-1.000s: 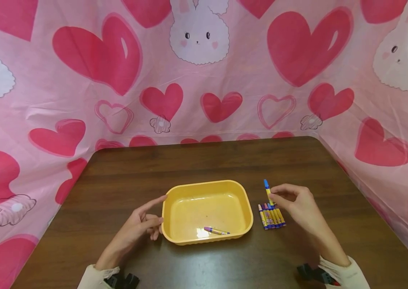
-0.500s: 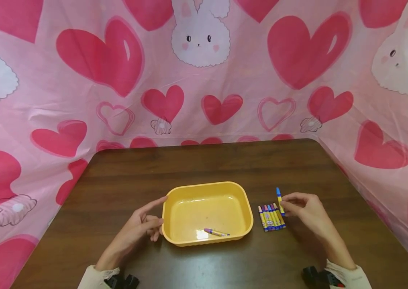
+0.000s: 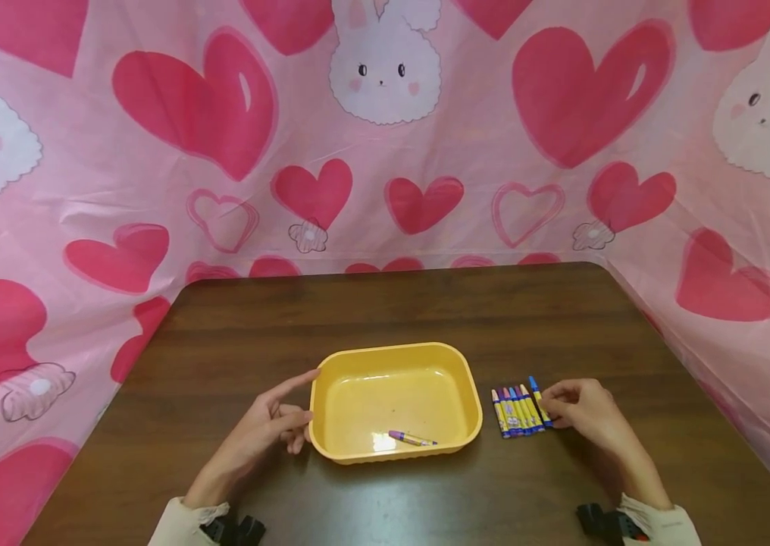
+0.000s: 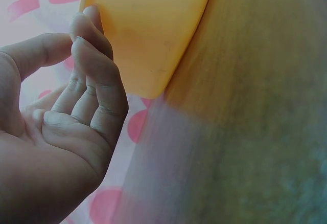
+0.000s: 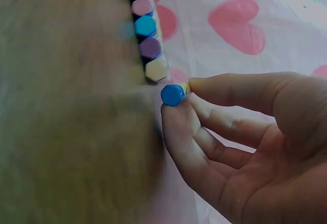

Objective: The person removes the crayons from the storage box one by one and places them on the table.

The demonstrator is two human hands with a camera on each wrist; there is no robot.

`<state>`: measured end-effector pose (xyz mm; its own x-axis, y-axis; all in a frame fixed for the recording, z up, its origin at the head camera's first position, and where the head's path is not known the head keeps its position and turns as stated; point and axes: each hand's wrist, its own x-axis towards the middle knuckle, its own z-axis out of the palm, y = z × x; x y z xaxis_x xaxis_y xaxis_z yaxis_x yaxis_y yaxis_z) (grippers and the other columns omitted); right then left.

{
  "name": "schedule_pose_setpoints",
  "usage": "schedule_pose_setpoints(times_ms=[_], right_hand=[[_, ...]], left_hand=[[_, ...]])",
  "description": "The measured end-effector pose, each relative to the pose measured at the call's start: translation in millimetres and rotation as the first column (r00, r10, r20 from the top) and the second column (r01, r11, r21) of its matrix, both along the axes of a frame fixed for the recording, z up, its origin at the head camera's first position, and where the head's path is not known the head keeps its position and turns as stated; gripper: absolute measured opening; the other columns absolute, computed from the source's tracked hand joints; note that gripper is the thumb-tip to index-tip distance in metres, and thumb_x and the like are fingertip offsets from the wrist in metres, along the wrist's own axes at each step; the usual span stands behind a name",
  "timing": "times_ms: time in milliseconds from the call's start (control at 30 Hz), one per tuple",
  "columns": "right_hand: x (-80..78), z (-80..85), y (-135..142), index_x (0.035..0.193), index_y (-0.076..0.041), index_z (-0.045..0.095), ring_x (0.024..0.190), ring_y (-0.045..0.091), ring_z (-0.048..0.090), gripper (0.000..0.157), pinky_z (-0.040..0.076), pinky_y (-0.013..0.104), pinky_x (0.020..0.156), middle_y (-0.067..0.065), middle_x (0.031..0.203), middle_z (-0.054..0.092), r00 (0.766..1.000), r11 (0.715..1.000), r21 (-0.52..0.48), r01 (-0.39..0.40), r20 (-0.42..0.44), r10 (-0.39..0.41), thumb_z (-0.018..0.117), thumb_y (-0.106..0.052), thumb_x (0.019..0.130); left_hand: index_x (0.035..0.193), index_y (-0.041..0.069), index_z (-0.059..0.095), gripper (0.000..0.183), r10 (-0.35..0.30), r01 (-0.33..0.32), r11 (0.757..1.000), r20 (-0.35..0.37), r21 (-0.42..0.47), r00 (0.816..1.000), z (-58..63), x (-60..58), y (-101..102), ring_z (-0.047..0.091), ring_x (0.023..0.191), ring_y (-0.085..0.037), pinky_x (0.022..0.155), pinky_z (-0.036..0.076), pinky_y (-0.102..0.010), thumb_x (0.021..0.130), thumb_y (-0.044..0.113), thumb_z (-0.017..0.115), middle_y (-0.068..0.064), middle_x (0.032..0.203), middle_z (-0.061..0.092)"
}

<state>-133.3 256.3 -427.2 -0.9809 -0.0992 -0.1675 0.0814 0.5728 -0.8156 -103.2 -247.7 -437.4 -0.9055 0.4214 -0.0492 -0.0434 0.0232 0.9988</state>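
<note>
My right hand (image 3: 595, 418) pinches a blue crayon (image 3: 536, 393) between thumb and fingers. In the right wrist view its blue hexagonal end (image 5: 172, 95) points at the camera. It stands just right of a row of crayons (image 3: 513, 413) with yellow wrappers, slightly tilted and close to the row's last, cream one (image 5: 156, 70). A yellow tray (image 3: 385, 398) stands at the table's middle. My left hand (image 3: 264, 425) touches its left side, index finger stretched to the rim and thumb lower down. One purple crayon (image 3: 412, 438) lies inside the tray near its front wall.
The dark wooden table (image 3: 371, 303) reaches back to a pink cloth (image 3: 371, 144) printed with hearts and rabbits, which also hangs along both sides. A dark wrist camera (image 3: 606, 523) sits at the right sleeve.
My right hand has carried the blue crayon from above the row rightward, then down and nearer, to the row's right end. The left hand stays at the tray.
</note>
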Motion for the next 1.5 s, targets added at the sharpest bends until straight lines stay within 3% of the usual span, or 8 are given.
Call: schedule_pose_setpoints(times_ms=[367, 567, 833, 1133, 1300, 1500], right_hand=[[0.8, -1.8, -4.3, 0.097, 0.003, 0.072, 0.069, 0.018, 0.069, 0.020, 0.058, 0.030, 0.062, 0.008, 0.085, 0.072, 0.999, 0.993, 0.121, 0.003, -0.039, 0.002, 0.070, -0.016, 0.091], [0.7, 0.0, -6.1, 0.097, 0.004, 0.072, 0.069, 0.018, 0.069, 0.020, 0.058, 0.031, 0.062, 0.010, 0.084, 0.072, 0.999, 0.995, 0.101, 0.017, -0.033, -0.013, 0.072, -0.014, 0.090], [1.0, -2.1, -6.0, 0.097, 0.003, 0.073, 0.070, 0.018, 0.069, 0.019, 0.058, 0.030, 0.062, 0.010, 0.085, 0.073, 0.999, 0.996, 0.088, 0.027, -0.024, -0.025, 0.072, -0.014, 0.090], [2.8, -0.1, -1.1, 0.097, 0.003, 0.073, 0.069, 0.019, 0.071, 0.021, 0.058, 0.031, 0.062, 0.011, 0.086, 0.074, 0.999, 0.993, 0.112, 0.038, -0.025, -0.036, 0.072, -0.018, 0.090], [4.4, 1.4, -0.1, 0.097, 0.002, 0.073, 0.068, 0.017, 0.071, 0.017, 0.056, 0.029, 0.060, 0.011, 0.086, 0.074, 0.992, 0.984, 0.166, 0.065, -0.116, -0.046, 0.071, -0.014, 0.091], [6.6, 6.5, -8.7, 0.093, -0.005, 0.074, 0.067, 0.013, 0.068, 0.010, 0.051, 0.026, 0.057, 0.006, 0.080, 0.074, 0.958, 0.967, 0.215, 0.138, -0.279, -0.074, 0.074, -0.012, 0.087]], left_hand=[[0.155, 0.007, 0.032, 0.061, 0.000, -0.001, 1.000, -0.017, -0.008, 1.000, 2.6, 1.4, 0.1, 0.059, 0.054, -0.016, 0.053, 0.052, -0.026, 0.100, 0.006, 0.057, -0.038, 0.075, 0.055], [0.155, 0.005, 0.031, 0.061, 0.007, -0.007, 1.000, -0.005, -0.004, 1.000, 3.2, 1.9, -0.9, 0.059, 0.054, -0.016, 0.054, 0.052, -0.026, 0.100, 0.006, 0.057, -0.031, 0.074, 0.060], [0.155, 0.007, 0.032, 0.061, 0.014, -0.014, 1.000, -0.003, -0.020, 1.000, 2.1, 1.7, -0.8, 0.059, 0.054, -0.016, 0.053, 0.051, -0.026, 0.100, 0.008, 0.058, -0.043, 0.078, 0.053], [0.154, 0.008, 0.034, 0.060, -0.002, 0.001, 1.000, -0.021, -0.024, 1.000, 0.9, 0.4, 0.3, 0.059, 0.054, -0.018, 0.053, 0.052, -0.026, 0.100, 0.007, 0.058, -0.039, 0.076, 0.055], [0.154, 0.008, 0.034, 0.060, 0.003, -0.003, 1.000, -0.015, -0.020, 1.000, 1.1, 0.8, -0.1, 0.059, 0.054, -0.018, 0.053, 0.051, -0.026, 0.099, 0.007, 0.058, -0.035, 0.074, 0.057], [0.154, 0.007, 0.033, 0.061, 0.000, 0.000, 1.000, -0.016, -0.012, 1.000, 0.6, 1.4, -1.3, 0.059, 0.054, -0.018, 0.053, 0.051, -0.026, 0.099, 0.006, 0.058, -0.031, 0.072, 0.059]])
